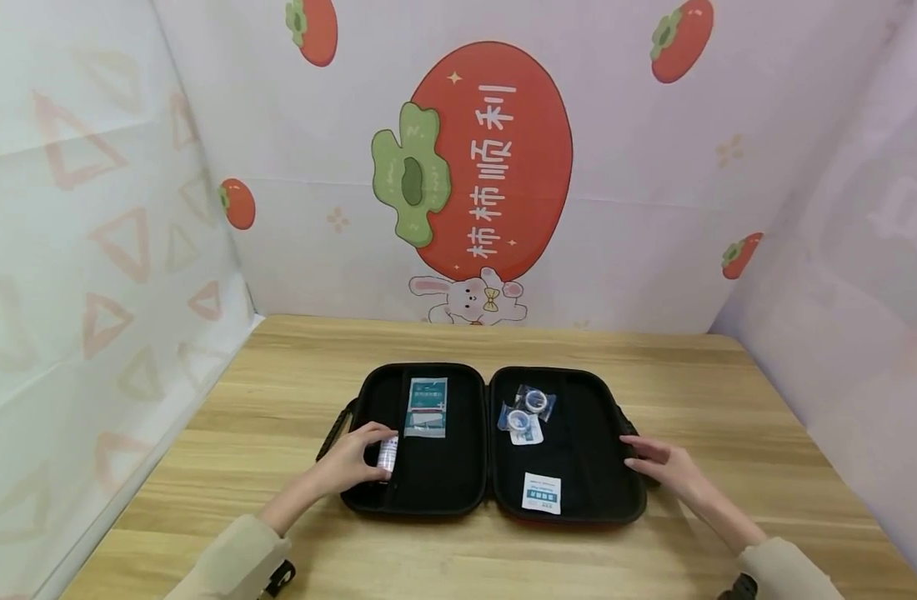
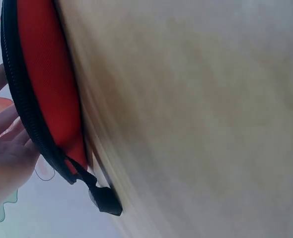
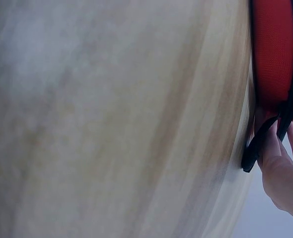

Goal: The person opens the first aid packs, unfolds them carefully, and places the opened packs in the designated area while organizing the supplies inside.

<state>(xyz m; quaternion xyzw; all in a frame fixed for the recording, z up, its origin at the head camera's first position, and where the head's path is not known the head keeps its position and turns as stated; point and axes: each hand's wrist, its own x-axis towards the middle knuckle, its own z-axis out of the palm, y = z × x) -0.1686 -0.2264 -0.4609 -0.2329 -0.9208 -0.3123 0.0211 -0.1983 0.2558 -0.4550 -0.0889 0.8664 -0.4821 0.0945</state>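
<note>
A black-lined zip case [image 1: 451, 492] with a red outer shell lies spread flat on the table, both halves facing up. In its left half, my left hand [image 1: 353, 460] pinches a small white bottle with a printed label [image 1: 387, 454] between thumb and fingers. A teal and white packet [image 1: 427, 408] lies beside it. My right hand [image 1: 672, 468] holds the right rim of the case, some fingers over the edge and others against the red outer wall [image 3: 273, 54] near a black strap [image 3: 259, 144].
Two tape rolls in clear wrappers [image 1: 536, 402] lie on a small white packet [image 1: 532, 433] in the right half. Nearer me is another white packet [image 1: 541, 493]. A black handle [image 1: 334, 429] sticks out at left. The wooden table [image 1: 308, 350] meets printed cloth walls [image 1: 616, 267].
</note>
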